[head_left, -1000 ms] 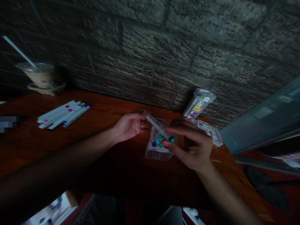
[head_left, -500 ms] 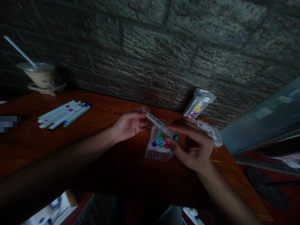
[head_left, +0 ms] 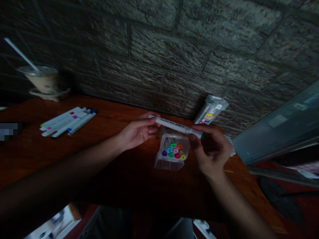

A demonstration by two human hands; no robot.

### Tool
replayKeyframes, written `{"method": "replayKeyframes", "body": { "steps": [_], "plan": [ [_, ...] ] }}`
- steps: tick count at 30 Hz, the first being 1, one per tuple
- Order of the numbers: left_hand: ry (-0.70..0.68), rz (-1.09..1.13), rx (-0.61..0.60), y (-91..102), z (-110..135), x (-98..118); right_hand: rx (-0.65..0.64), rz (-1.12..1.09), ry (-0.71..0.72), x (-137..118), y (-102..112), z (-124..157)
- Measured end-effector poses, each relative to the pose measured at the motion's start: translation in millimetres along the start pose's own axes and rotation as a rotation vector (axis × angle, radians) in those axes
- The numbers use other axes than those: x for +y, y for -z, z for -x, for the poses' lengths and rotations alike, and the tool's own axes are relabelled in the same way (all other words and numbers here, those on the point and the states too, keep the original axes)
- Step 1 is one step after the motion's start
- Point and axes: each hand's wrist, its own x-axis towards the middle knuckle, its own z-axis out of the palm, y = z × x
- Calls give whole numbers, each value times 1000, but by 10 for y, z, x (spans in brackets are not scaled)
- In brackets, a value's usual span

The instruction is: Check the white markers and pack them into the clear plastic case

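Note:
A white marker (head_left: 174, 124) with a dark green end is held nearly level between my two hands. My left hand (head_left: 138, 133) pinches its left end between thumb and fingers. At the green end, my right hand (head_left: 211, 146) grips it with thumb and forefinger. Just below the marker, a clear plastic case (head_left: 169, 165) stands on the table, with several markers (head_left: 173, 151) inside, their coloured round ends facing me. Farther left lies a group of loose white markers (head_left: 68, 122), side by side.
A plastic cup (head_left: 45, 81) with a straw sits in a holder at the back left. Against the stone wall (head_left: 159, 59) leans a clear package (head_left: 210, 109). A printed sheet or wrapper (head_left: 232, 146) shows partly behind my right hand. The wooden table (head_left: 112, 109) ends at the right.
My right hand has moved right and slightly up, turning the marker from a slant to nearly level. More of the coloured ends in the case now show. My left hand has barely moved.

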Motion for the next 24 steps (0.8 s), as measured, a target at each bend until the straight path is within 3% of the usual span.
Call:
{"method": "replayKeyframes", "body": {
  "steps": [6,15,24],
  "plan": [
    [-6,2,-24,-21,12,22,62,20,14,-31,0,-22],
    [-31,5,-86,-58,21,59,32,85,202,-82,84,-89],
    [-5,-14,-139,-88,44,37,-38,177,317,-332,390,-52]
  ]
}}
